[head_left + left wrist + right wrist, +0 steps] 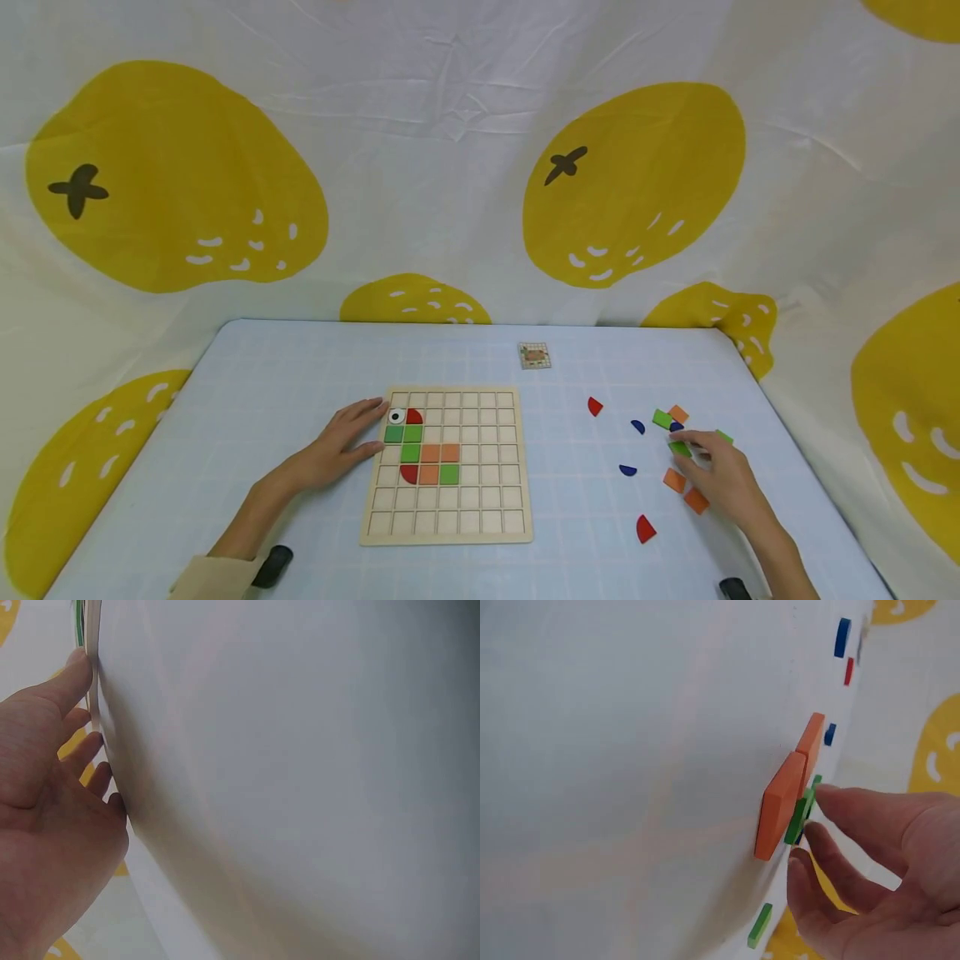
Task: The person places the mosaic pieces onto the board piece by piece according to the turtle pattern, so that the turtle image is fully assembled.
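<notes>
A wooden grid board [487, 537] lies on the table with colored tiles in some cells: a round eye tile [396, 416], red quarter-round tiles [408, 474], green square tiles [449, 474] and orange square tiles [429, 475]. My left hand [333, 450] rests at the board's left edge, fingers fairly straight and holding nothing; the left wrist view shows the fingertips against the edge. At the right, my right hand [720, 475] pinches a green square tile [680, 449] between thumb and fingers, low over the table. In the right wrist view the green tile [801, 817] is partly hidden behind an orange tile [782, 802].
Around the right hand lie loose orange tiles [696, 500], another green tile [662, 419] and blue half-round tiles [627, 471]. Red pieces [645, 529] lie between them and the board. A small picture card [535, 356] sits near the table's back edge, before a lemon-patterned cloth [465, 192].
</notes>
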A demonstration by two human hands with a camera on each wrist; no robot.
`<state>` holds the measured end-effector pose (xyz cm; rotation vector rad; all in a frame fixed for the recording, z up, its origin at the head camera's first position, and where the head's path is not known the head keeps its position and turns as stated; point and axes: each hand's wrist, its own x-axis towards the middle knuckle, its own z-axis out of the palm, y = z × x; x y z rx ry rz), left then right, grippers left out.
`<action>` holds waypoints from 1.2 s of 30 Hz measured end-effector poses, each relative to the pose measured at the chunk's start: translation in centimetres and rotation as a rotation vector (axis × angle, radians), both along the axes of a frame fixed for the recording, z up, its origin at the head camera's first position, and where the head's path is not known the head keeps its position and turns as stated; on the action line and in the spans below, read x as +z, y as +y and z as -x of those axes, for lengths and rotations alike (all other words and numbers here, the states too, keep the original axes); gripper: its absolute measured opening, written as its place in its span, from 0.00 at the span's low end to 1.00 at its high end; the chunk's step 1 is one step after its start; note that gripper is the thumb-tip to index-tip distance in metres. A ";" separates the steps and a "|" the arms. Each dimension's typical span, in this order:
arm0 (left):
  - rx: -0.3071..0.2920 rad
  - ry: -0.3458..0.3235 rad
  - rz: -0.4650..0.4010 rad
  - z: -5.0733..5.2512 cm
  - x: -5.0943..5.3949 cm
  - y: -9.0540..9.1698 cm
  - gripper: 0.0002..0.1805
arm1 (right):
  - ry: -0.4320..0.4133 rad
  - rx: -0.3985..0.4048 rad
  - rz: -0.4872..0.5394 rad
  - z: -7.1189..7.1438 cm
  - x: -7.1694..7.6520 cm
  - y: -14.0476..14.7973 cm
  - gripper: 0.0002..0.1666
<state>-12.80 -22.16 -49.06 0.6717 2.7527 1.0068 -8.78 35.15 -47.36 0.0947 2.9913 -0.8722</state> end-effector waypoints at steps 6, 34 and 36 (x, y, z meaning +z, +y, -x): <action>-0.001 0.009 -0.004 -0.1 0.0 -0.1 0.34 | 0.025 0.016 -0.002 0.0 -0.3 0.3 0.20; 0.007 -0.012 -0.005 -0.2 0.2 0.1 0.35 | 0.232 0.101 0.096 1.4 0.7 -3.1 0.14; 0.008 -0.012 0.004 -0.1 0.2 0.1 0.35 | 0.258 0.114 0.112 1.6 0.7 -3.6 0.14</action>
